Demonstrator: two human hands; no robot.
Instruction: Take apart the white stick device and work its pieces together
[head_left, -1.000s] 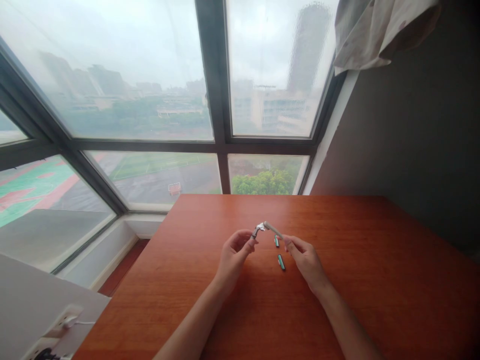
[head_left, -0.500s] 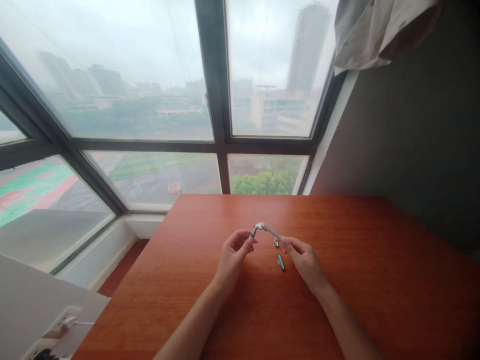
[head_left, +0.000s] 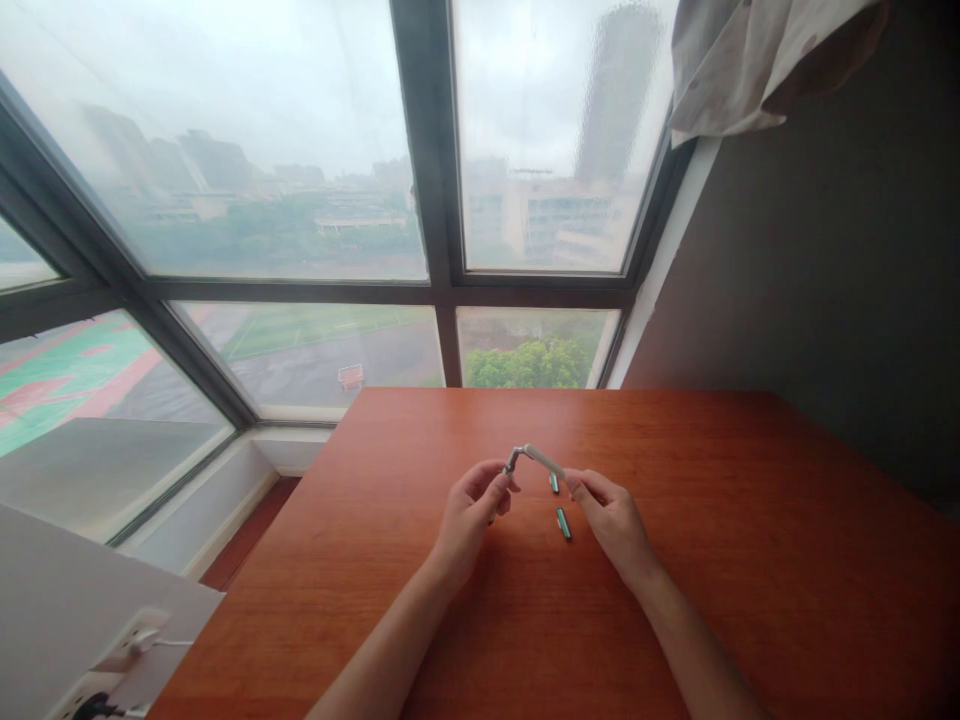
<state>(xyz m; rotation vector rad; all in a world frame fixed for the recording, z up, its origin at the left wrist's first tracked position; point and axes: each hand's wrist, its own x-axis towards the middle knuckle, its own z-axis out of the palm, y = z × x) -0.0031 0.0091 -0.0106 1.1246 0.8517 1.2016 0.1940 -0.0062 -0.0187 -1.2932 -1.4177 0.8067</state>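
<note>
A small silver razor handle [head_left: 535,458] is held above a red-brown wooden table [head_left: 712,560]. My right hand [head_left: 611,518] pinches its long end. My left hand [head_left: 474,510] pinches the bent head end, where a small dark piece sits under the fingertips. Two small green razor cartridges lie on the table between my hands, one [head_left: 554,483] nearer the handle and one [head_left: 562,523] closer to me.
A large window [head_left: 420,200] with dark frames stands beyond the table's far edge. A dark wall [head_left: 825,250] runs along the right, with a cloth [head_left: 757,60] hanging at the top. A white power strip [head_left: 120,650] lies at the lower left.
The razor handle has tilted slightly and my left fingertips have shifted a little at its head. Both hands stay in almost the same place.
</note>
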